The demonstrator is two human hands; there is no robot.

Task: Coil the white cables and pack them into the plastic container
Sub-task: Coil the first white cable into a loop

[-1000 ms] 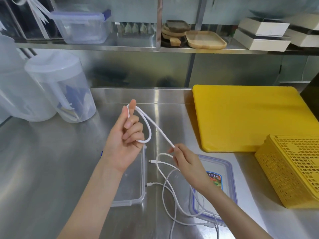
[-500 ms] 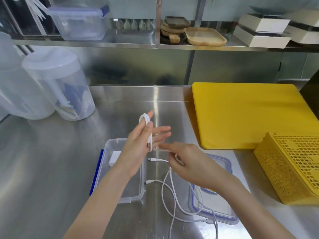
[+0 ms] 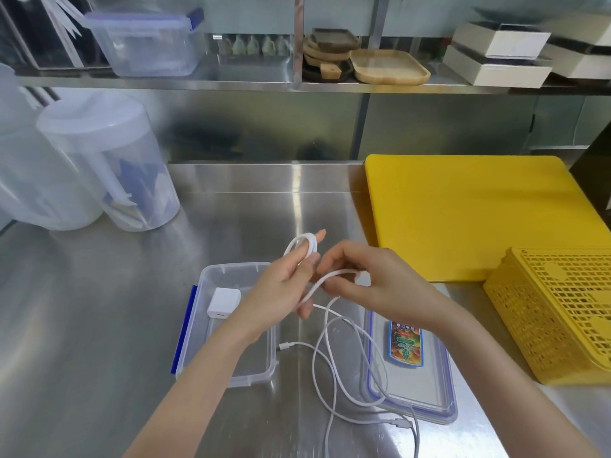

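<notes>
Where a second ago the left hand [image 3: 281, 292] held a single wide loop raised high over the steel counter [image 3: 99, 309], it now sits lower, above the plastic container [image 3: 228, 328], fingers closed on a tighter coil of the white cable [image 3: 302, 247]. The right hand [image 3: 373, 285] has closed in beside it and pinches the next stretch, so the winding appears well begun, not finished. Slack lies on the counter and across the lid [image 3: 423, 385]. A white charger block [image 3: 224, 302] sits in the container. How many turns are wound is hard to tell, and the trailing ends run out of frame.
</notes>
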